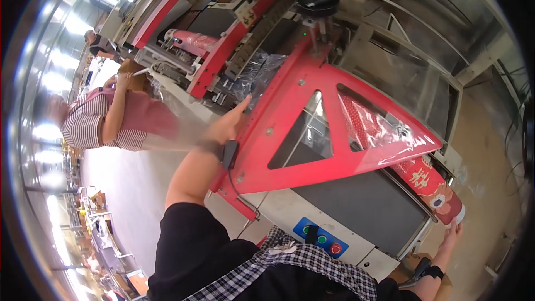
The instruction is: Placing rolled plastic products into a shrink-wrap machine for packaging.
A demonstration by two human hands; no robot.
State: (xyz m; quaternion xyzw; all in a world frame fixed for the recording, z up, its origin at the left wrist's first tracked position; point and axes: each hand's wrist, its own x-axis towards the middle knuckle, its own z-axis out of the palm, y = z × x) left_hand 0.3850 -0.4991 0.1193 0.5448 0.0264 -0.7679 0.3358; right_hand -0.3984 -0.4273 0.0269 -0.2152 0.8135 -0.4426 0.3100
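Red-framed wrapping machine, with what rests on it

In front of me stands the machine (pixel 312 212), pale-bodied, with a dark grey belt (pixel 362 206) running across its top. Over the belt sits a red triangular frame (pixel 278 111) with two cut-out windows. Clear plastic film (pixel 390 78) drapes over that frame, and a red patterned roll (pixel 432 187) lies at the belt's right end, touching my right hand (pixel 450 235). My left hand (pixel 227 125) rests against the frame's left edge. A blue button panel (pixel 320 238) is on the near face.
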